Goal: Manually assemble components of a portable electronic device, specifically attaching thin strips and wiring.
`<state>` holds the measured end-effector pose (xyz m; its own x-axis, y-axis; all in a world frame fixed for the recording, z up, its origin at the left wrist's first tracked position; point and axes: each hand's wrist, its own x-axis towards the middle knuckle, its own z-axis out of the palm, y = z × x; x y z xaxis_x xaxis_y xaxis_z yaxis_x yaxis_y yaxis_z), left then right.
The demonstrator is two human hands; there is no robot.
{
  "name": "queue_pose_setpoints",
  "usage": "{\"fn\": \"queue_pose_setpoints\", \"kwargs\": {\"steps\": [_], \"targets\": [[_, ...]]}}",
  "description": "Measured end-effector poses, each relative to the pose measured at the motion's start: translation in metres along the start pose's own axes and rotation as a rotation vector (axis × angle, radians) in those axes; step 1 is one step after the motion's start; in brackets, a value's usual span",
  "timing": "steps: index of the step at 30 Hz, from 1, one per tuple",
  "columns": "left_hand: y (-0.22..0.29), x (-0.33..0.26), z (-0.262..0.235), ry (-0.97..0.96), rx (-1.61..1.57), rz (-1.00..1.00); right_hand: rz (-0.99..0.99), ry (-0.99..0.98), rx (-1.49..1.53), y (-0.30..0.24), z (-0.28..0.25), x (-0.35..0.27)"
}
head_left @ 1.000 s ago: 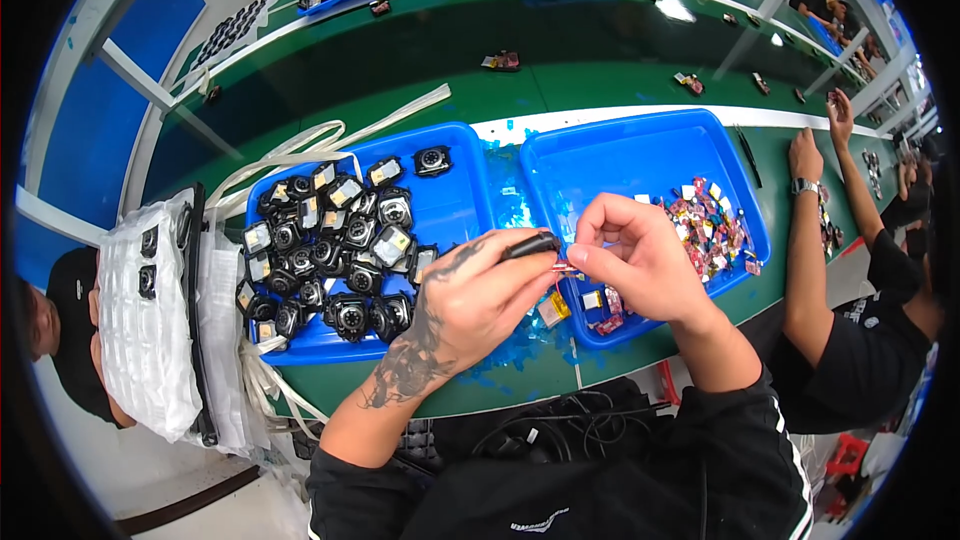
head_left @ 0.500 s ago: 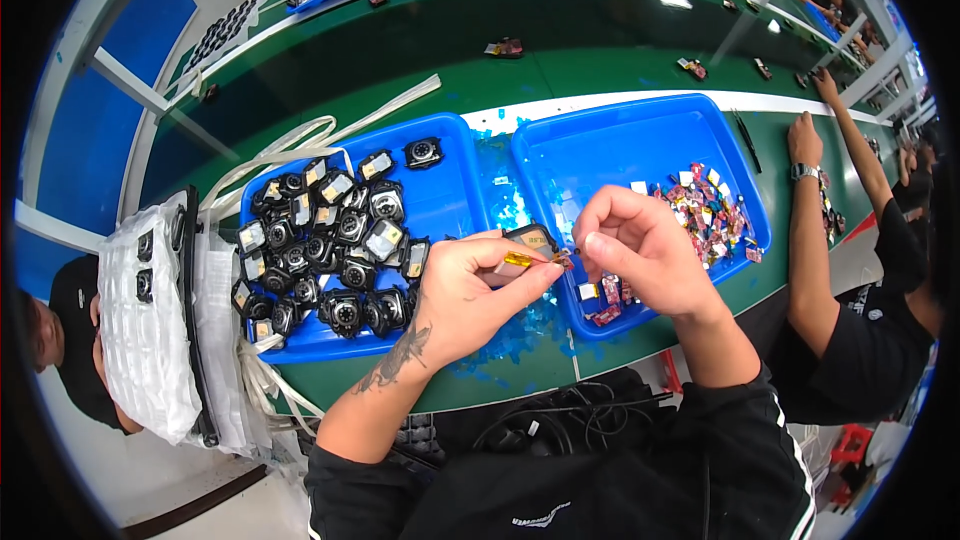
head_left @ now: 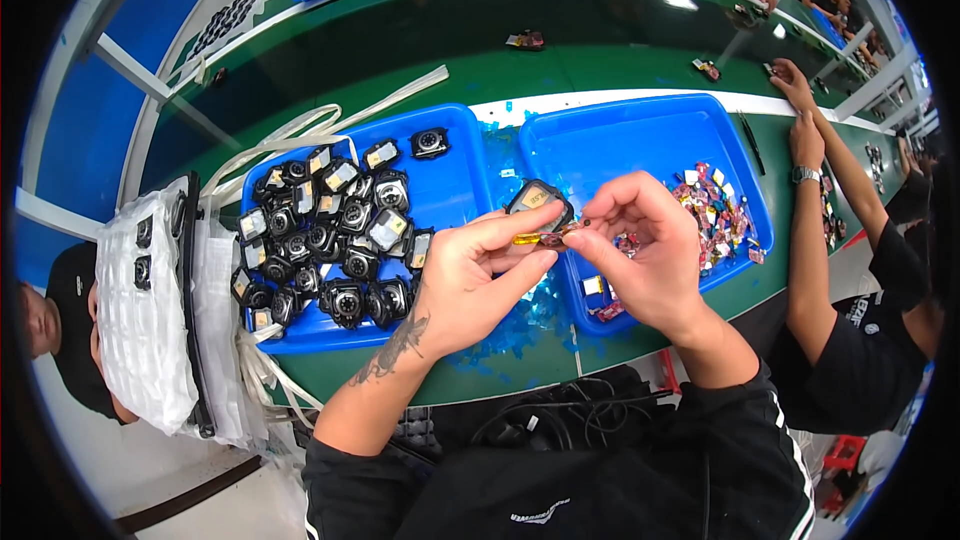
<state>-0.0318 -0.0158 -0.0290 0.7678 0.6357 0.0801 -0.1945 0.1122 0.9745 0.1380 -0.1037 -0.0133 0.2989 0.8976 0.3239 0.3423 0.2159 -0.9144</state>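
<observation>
Between my two hands is a small flat electronic part with yellow tape (head_left: pixel 527 238). My left hand (head_left: pixel 475 285) pinches it at the taped side, fingers bent round it. The thumb and forefinger of my right hand (head_left: pixel 650 250) close on its other end. Just beyond my left fingertips is a dark watch case (head_left: pixel 537 200) with a tan inner face; whether the fingers support it cannot be told. At my left, a blue tray (head_left: pixel 455 155) bears several black watch cases (head_left: pixel 350 240). Below and beside my right hand, another blue tray (head_left: pixel 610 130) has a heap of small reddish circuit parts (head_left: pixel 715 210).
Blue scraps (head_left: pixel 510 325) litter the green bench between the trays. Black tweezers (head_left: pixel 750 140) lie right of the right tray. White straps (head_left: pixel 310 125) and a bubble-wrapped stack (head_left: pixel 145 310) are at the left. A co-worker's arm (head_left: pixel 808 200) reaches in at the right; loose parts lie on the belt.
The watch case shows more fully now, farther beyond my left hand. My right fingers have closed in on the small part. Co-workers' hands at the right and far side have shifted.
</observation>
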Motion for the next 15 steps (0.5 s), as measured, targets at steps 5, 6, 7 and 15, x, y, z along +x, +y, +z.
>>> {"fn": "queue_pose_setpoints", "kwargs": {"steps": [5,6,7,15], "targets": [[0.001,-0.001,-0.004,-0.01,0.103,-0.009,-0.074,0.029,-0.067,0.004,0.007,0.0],[0.002,-0.001,-0.003,0.002,0.074,-0.008,-0.079,0.042,-0.055,0.005,0.009,0.001],[0.002,0.0,-0.002,0.014,0.045,-0.008,-0.084,0.055,-0.043,0.005,0.01,0.001],[0.002,0.002,0.0,0.018,-0.009,-0.015,-0.024,0.108,0.013,0.01,0.016,-0.003]]}}
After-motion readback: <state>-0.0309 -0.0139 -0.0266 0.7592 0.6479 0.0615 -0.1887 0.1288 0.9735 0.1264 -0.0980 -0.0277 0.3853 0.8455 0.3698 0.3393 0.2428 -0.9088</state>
